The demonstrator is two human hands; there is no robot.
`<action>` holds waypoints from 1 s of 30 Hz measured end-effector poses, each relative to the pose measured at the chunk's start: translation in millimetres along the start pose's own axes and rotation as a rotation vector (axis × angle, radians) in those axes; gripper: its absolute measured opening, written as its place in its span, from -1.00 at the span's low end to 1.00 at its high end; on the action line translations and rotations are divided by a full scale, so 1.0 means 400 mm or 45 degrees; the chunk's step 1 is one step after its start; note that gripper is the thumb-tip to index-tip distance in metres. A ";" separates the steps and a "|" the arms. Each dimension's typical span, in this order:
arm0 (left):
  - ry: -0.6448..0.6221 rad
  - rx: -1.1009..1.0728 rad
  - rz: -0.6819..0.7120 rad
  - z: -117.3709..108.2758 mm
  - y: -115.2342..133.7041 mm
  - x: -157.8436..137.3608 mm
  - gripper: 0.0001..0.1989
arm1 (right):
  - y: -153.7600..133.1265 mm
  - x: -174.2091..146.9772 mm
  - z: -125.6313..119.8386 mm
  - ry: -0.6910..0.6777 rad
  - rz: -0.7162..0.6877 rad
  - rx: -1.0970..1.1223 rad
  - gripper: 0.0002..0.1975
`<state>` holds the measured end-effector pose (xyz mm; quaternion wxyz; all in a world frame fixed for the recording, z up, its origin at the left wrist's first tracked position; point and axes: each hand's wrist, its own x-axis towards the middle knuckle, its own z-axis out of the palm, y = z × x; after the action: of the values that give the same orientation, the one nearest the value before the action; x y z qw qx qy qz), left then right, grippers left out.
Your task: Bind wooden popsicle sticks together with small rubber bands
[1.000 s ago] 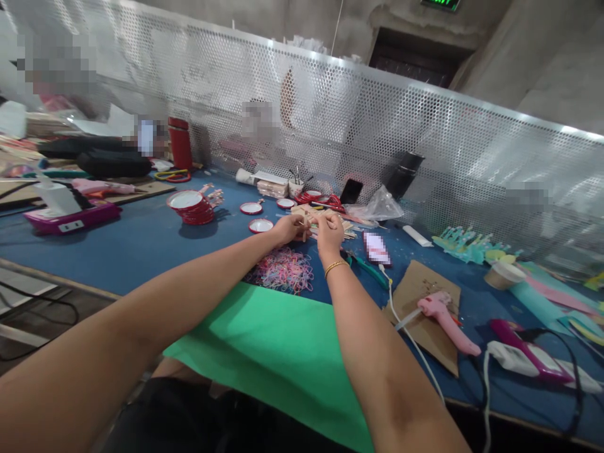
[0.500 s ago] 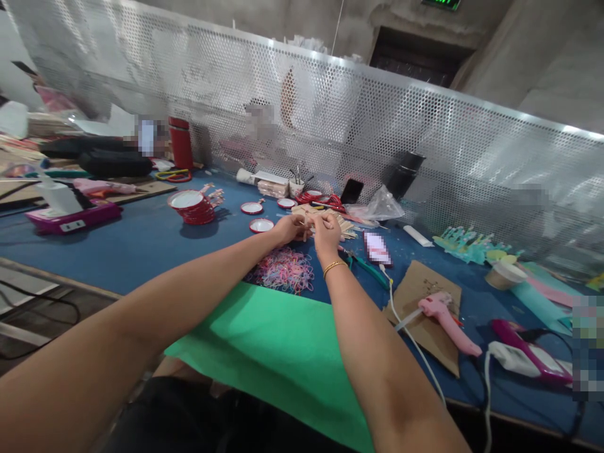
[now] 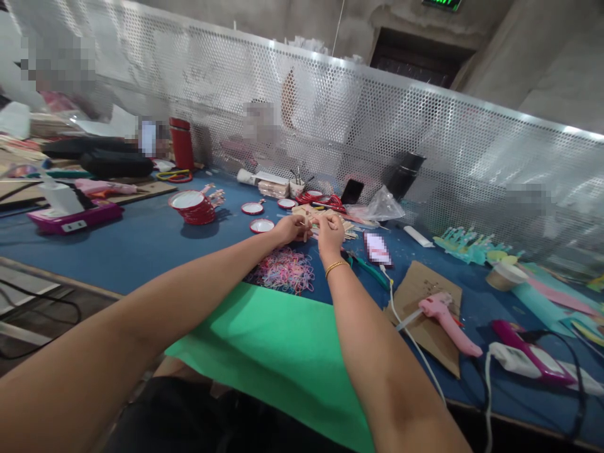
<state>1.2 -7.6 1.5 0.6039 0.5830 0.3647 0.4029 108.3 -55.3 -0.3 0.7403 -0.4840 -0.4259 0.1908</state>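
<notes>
In mid-frame, the left hand [image 3: 291, 230] pinches a little stick [image 3: 305, 236] while the right hand [image 3: 331, 234], its hold too tiny to tell, shifts slightly right, so work goes on.

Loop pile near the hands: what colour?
The loop pile is multicoloured, mostly pink and purple with some blue; it shows best in the head view.

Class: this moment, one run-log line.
left hand: holds wooden stick; right hand: beside it, grip unclear; nearby: multicoloured elastic bands; right: pink glue gun on cardboard
</notes>
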 end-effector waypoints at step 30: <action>0.004 -0.004 0.004 -0.002 -0.003 0.005 -0.82 | -0.017 -0.006 0.002 -0.026 0.033 0.004 -0.85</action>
<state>1.2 -5.5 0.4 0.6035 0.5821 0.3641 0.4053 105.5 -59.8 4.8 0.7343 -0.4862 -0.4267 0.2058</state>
